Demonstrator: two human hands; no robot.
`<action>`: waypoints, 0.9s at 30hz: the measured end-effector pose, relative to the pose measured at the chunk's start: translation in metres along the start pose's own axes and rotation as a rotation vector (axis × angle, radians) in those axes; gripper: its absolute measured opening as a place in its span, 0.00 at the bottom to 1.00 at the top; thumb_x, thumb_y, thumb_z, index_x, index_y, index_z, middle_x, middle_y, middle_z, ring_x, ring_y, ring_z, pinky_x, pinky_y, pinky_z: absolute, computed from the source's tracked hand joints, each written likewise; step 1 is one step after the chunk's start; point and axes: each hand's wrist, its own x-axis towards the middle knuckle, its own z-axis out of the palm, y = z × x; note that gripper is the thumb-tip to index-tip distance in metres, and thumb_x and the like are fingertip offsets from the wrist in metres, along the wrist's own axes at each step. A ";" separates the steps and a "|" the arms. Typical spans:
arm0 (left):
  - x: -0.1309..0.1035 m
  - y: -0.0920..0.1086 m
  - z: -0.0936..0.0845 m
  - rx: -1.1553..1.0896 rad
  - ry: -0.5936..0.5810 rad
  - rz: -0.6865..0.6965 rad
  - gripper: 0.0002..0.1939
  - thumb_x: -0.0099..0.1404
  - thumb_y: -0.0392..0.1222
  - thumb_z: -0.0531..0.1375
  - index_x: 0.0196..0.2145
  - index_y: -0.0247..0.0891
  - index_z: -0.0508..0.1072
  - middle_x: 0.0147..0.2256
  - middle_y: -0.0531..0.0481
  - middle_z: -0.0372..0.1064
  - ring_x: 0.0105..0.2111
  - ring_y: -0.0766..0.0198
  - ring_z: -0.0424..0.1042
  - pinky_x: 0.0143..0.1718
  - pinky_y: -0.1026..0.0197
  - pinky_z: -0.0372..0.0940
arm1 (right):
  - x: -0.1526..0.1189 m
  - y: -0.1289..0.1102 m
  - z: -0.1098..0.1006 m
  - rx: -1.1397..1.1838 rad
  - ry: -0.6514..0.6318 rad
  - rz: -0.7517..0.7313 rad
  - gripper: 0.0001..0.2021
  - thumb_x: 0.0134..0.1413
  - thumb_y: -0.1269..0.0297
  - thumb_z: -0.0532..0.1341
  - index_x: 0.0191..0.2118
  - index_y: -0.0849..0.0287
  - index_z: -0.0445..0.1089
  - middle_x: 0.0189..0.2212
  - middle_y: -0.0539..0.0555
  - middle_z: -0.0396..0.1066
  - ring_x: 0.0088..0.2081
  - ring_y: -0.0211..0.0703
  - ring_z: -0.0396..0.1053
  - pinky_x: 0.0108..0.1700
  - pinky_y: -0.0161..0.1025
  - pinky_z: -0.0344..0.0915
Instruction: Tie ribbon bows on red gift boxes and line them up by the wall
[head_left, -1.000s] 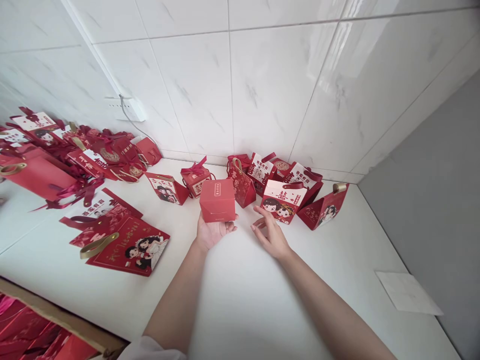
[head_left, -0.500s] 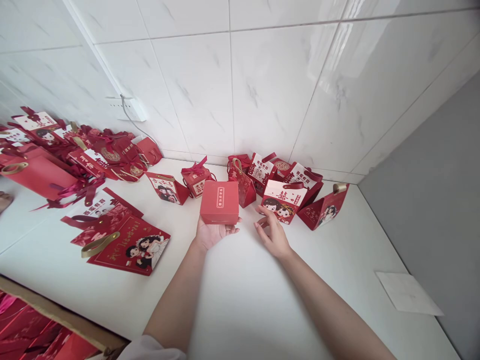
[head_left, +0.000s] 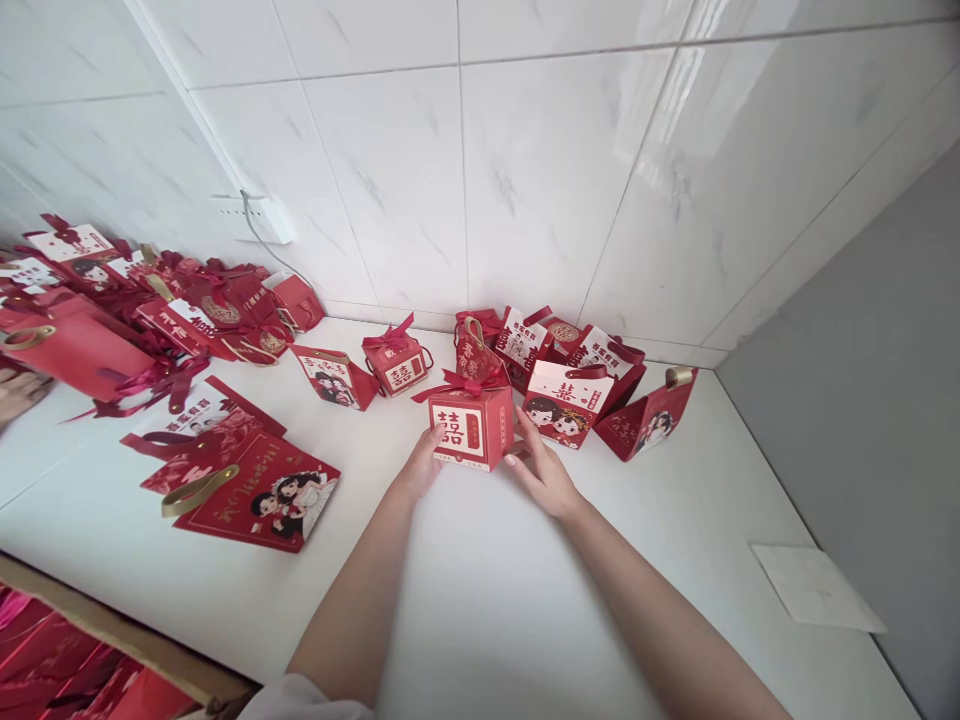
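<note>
A red box with a ribbon bow on top and a cream double-happiness label [head_left: 471,428] is upright between my hands in the middle of the table. My left hand [head_left: 421,465] grips its left side, with some fingers hidden by the box. Against the right side rests my right hand [head_left: 546,470], its fingers apart and the thumb near the lower edge. Just right of the box stands a red and white box with two cartoon faces [head_left: 561,408]. Behind to the left is a smaller bowed box [head_left: 396,362].
More red boxes [head_left: 598,352] stand by the tiled wall. Several red bags crowd the left [head_left: 82,345]; two flattish ones [head_left: 262,490] lie nearer. A carton edge [head_left: 112,635] is lower left, a white sheet [head_left: 817,588] right. Another person's hand [head_left: 19,392] shows far left.
The box in my left hand has turned from its plain red face to its labelled side with the bow up, and moved slightly right. My right hand now touches it. More of the other person's hand shows.
</note>
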 end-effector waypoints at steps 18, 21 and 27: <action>-0.005 0.008 0.007 -0.138 -0.055 -0.048 0.31 0.61 0.62 0.58 0.53 0.37 0.71 0.49 0.38 0.74 0.44 0.48 0.75 0.47 0.47 0.67 | -0.003 -0.016 0.000 -0.160 0.005 -0.203 0.34 0.64 0.60 0.55 0.70 0.46 0.39 0.70 0.55 0.42 0.65 0.53 0.54 0.56 0.51 0.68; -0.005 0.017 0.006 -0.208 -0.101 -0.088 0.37 0.61 0.69 0.50 0.51 0.35 0.72 0.44 0.36 0.76 0.33 0.52 0.76 0.40 0.48 0.68 | -0.002 -0.015 0.000 -0.127 0.016 -0.170 0.34 0.64 0.60 0.55 0.70 0.45 0.40 0.69 0.55 0.44 0.59 0.50 0.63 0.51 0.48 0.71; -0.004 0.015 -0.001 -0.103 -0.169 -0.087 0.41 0.59 0.72 0.49 0.54 0.37 0.70 0.47 0.36 0.75 0.33 0.48 0.77 0.39 0.44 0.69 | 0.000 -0.004 0.003 -0.032 0.131 -0.093 0.29 0.65 0.58 0.54 0.68 0.46 0.45 0.64 0.59 0.53 0.50 0.48 0.69 0.47 0.48 0.71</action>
